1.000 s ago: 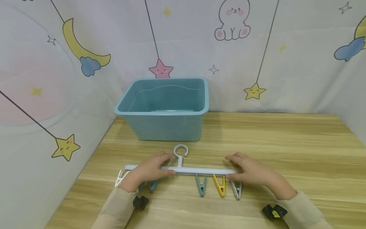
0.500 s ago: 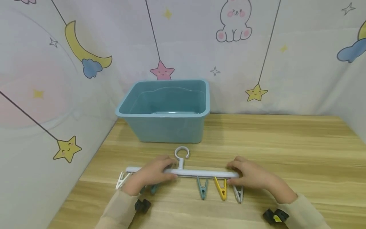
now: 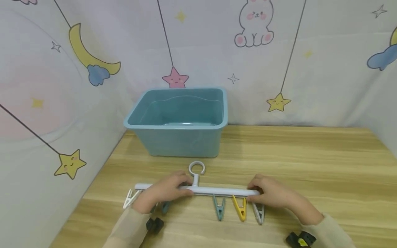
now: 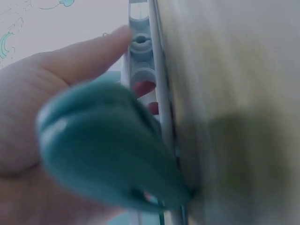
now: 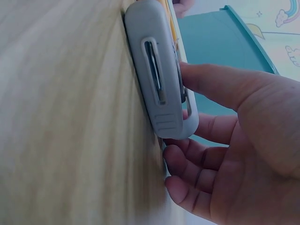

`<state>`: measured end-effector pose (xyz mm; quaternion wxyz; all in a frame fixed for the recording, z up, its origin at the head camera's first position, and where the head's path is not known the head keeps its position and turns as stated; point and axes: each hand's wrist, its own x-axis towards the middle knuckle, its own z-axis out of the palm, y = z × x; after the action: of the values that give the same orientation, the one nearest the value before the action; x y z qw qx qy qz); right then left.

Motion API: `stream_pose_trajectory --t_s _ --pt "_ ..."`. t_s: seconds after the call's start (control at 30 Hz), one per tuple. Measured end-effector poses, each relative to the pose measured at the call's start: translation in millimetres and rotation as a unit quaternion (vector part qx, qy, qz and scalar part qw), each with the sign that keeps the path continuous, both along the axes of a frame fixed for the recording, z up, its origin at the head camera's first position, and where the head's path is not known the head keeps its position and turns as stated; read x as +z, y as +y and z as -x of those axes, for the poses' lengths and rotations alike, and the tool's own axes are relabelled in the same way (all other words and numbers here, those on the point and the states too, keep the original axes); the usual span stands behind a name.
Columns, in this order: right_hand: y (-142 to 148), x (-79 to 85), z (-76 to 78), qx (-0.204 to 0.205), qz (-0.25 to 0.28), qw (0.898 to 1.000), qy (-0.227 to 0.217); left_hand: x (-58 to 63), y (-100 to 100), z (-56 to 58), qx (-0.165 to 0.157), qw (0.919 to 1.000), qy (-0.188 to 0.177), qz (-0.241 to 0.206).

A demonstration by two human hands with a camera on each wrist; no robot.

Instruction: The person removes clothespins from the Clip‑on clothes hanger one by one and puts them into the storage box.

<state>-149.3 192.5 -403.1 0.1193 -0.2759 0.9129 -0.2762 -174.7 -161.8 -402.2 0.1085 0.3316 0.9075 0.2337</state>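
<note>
A white clip hanger [image 3: 223,191] lies on the table with its hook [image 3: 196,168] pointing away from me. My left hand [image 3: 169,188] holds the bar just left of the hook, thumb on the near side. My right hand [image 3: 274,194] holds the bar's right end, fingers curled behind it. Clothespins hang off the bar: a white one [image 3: 130,199] at far left, then teal [image 3: 219,209], yellow [image 3: 240,209] and grey [image 3: 259,214] towards the right. Another teal clothespin [image 4: 103,145] sits by the left palm, partly hidden in the head view. The grey clothespin [image 5: 161,79] is close to the right thumb.
Behind the hanger stands a blue-green plastic bin [image 3: 183,141] against the back. A wood-grain table [image 3: 310,165] lies under everything. A white printed cloth [image 3: 211,41] hangs behind and along the sides.
Both hands have closed in on the bar; the right fingers and thumb have curled round its right end. The hanger appears slightly lower in the picture, as does the whole scene.
</note>
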Motion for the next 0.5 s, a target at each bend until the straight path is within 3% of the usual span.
stream_pose_trajectory --t_s 0.13,0.3,0.5 --pt "0 1.0 0.7 0.006 0.017 1.0 -0.013 5.3 5 7.2 -0.026 0.9994 -0.024 0.004" --pt "-2 3.2 1.3 0.016 0.021 1.0 -0.017 13.1 8 11.8 -0.035 0.9977 -0.055 0.017" --pt "-1 5.6 3.0 0.016 0.027 0.999 -0.022 14.2 8 15.5 -0.053 0.997 -0.046 0.033"
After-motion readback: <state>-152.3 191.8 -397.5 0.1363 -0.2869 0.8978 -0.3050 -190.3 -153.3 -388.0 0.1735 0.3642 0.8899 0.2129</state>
